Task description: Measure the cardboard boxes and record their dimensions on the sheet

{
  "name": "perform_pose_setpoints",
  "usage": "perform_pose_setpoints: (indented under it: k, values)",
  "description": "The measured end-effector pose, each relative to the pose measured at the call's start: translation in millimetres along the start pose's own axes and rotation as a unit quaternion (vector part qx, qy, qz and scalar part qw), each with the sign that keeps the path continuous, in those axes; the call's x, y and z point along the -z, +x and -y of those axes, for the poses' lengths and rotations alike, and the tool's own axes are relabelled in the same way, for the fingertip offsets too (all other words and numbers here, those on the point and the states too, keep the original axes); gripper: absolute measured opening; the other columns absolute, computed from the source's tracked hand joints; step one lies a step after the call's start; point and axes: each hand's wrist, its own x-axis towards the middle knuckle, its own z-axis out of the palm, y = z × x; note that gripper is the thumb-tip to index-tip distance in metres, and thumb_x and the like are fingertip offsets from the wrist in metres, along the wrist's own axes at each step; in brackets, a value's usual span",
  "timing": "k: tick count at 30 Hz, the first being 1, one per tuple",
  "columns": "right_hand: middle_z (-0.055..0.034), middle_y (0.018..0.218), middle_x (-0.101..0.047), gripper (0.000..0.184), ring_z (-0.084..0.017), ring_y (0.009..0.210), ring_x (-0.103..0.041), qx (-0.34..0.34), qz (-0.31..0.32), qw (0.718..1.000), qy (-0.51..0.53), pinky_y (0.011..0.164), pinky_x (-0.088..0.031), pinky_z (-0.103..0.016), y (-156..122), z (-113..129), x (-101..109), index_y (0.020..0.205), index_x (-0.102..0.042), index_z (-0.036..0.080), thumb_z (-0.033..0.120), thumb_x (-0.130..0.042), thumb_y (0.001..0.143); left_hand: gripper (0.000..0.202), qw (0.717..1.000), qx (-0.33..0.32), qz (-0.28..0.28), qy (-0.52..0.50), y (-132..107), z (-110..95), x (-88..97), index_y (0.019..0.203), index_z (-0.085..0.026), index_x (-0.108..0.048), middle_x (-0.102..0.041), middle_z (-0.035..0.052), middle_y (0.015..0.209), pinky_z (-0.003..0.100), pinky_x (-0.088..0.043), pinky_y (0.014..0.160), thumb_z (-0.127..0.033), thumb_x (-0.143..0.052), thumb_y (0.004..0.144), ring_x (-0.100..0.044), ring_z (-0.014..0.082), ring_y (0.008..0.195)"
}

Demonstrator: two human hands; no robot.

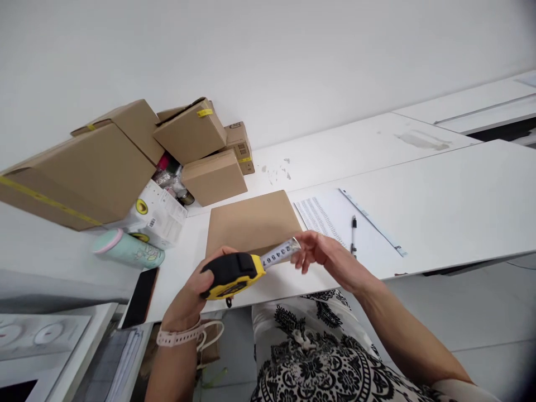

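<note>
My left hand (196,285) is wrapped round a black and yellow tape measure (232,274), with the thumb on its side. A short length of white tape blade (278,254) with black numbers sticks out to the right and slants upward. My right hand (316,251) is at the metal end of the blade, its fingers bent and closed around that end as far as I can see; the exact grip is partly hidden. Just behind the blade, a closed brown cardboard box (253,220) lies flat on the white table (435,206).
Several cardboard boxes (190,134) are stacked at the back left. Near them are a white carton (161,215), a mint tumbler (128,249) and a dark phone (141,297). Right of the flat box lie printed paper (335,209), a pen (354,234) and a pale blue ruler-like strip (372,222).
</note>
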Motion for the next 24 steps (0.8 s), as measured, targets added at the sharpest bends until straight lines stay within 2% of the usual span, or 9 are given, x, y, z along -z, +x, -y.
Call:
perform_pose_setpoints:
  k: [2, 4, 6, 8, 11, 13, 16, 19, 24]
  values:
    - [-0.0062, 0.075, -0.072, 0.048, -0.018, 0.064, -0.064, -0.027, 0.020, 0.999, 0.039, 0.060, -0.056, -0.036, -6, 2, -11, 0.108, -0.074, 0.024, 0.067, -0.059, 0.092, 0.065, 0.996, 0.014, 0.049, 0.068, 5, -9, -4.7, 0.103, -0.022, -0.076, -0.075, 0.0107, 0.089, 0.038, -0.057, 0.058, -0.075, -0.073, 0.065, -0.069, 0.0288, 0.074]
    - [0.0003, 0.061, -0.064, 0.035, -0.014, 0.053, -0.055, -0.042, 0.002, 0.998, 0.048, 0.053, -0.050, -0.031, -4, 3, -12, 0.098, -0.074, 0.025, 0.057, -0.071, 0.087, 0.065, 0.992, 0.008, 0.061, 0.111, 13, -16, -5.9, 0.104, -0.021, -0.076, -0.075, 0.0101, 0.091, 0.036, -0.057, 0.061, -0.074, -0.074, 0.066, -0.068, 0.0275, 0.075]
    - [0.0042, 0.054, -0.058, 0.027, -0.011, 0.047, -0.046, -0.048, -0.010, 0.997, 0.052, 0.046, -0.042, -0.027, 8, 5, -3, 0.085, -0.073, 0.023, 0.050, -0.077, 0.082, 0.064, 0.990, -0.001, 0.055, 0.129, 23, -22, 1.8, 0.106, -0.021, -0.076, -0.076, 0.0098, 0.093, 0.036, -0.057, 0.063, -0.070, -0.077, 0.065, -0.069, 0.0279, 0.077]
    - [0.0058, 0.052, -0.055, 0.026, -0.009, 0.045, -0.041, -0.034, -0.037, 0.997, 0.058, 0.044, -0.035, -0.025, 27, 6, 15, 0.076, -0.069, 0.022, 0.046, -0.079, 0.079, 0.061, 0.990, -0.017, 0.019, 0.135, 37, -28, 19.7, 0.105, -0.021, -0.077, -0.077, 0.0098, 0.094, 0.036, -0.058, 0.065, -0.065, -0.080, 0.063, -0.070, 0.0292, 0.081]
    - [0.0065, 0.051, -0.053, 0.029, -0.007, 0.045, -0.040, 0.013, -0.113, 0.992, 0.055, 0.046, -0.032, -0.024, 58, 3, 42, 0.072, -0.064, 0.020, 0.043, -0.080, 0.076, 0.055, 0.988, -0.032, -0.081, 0.124, 59, -35, 59.2, 0.098, -0.020, -0.079, -0.077, 0.0121, 0.096, 0.038, -0.060, 0.062, -0.061, -0.080, 0.061, -0.071, 0.0315, 0.082]
    - [0.0053, 0.053, -0.055, 0.034, -0.008, 0.047, -0.044, 0.019, -0.115, 0.993, 0.031, 0.048, -0.033, -0.025, 73, -5, 52, 0.071, -0.059, 0.020, 0.046, -0.080, 0.076, 0.058, 0.983, -0.004, -0.146, 0.115, 71, -37, 86.8, 0.096, -0.020, -0.079, -0.077, 0.0139, 0.091, 0.037, -0.058, 0.050, -0.062, -0.080, 0.057, -0.070, 0.0321, 0.076]
    - [0.0044, 0.054, -0.057, 0.037, -0.010, 0.051, -0.046, 0.021, -0.080, 0.996, -0.023, 0.051, -0.034, -0.026, 85, -20, 50, 0.074, -0.054, 0.021, 0.049, -0.077, 0.079, 0.057, 0.974, 0.032, -0.194, 0.115, 84, -33, 118.3, 0.089, -0.019, -0.078, -0.077, 0.0140, 0.085, 0.035, -0.057, 0.043, -0.063, -0.082, 0.052, -0.069, 0.0298, 0.070]
    - [0.0045, 0.056, -0.057, 0.033, -0.010, 0.053, -0.045, 0.033, -0.066, 0.994, -0.085, 0.053, -0.032, -0.026, 88, -25, 43, 0.078, -0.053, 0.021, 0.047, -0.072, 0.084, 0.053, 0.972, 0.048, -0.204, 0.102, 92, -24, 133.5, 0.089, -0.019, -0.076, -0.076, 0.0130, 0.081, 0.036, -0.059, 0.045, -0.060, -0.081, 0.056, -0.071, 0.0299, 0.073]
    - [0.0029, 0.060, -0.058, 0.029, -0.011, 0.058, -0.046, 0.040, -0.052, 0.985, -0.162, 0.056, -0.031, -0.028, 91, -17, 44, 0.078, -0.052, 0.021, 0.044, -0.068, 0.089, 0.047, 0.976, 0.056, -0.192, 0.088, 96, -12, 141.7, 0.090, -0.017, -0.074, -0.077, 0.0170, 0.083, 0.045, -0.064, 0.057, -0.056, -0.077, 0.065, -0.074, 0.0382, 0.088]
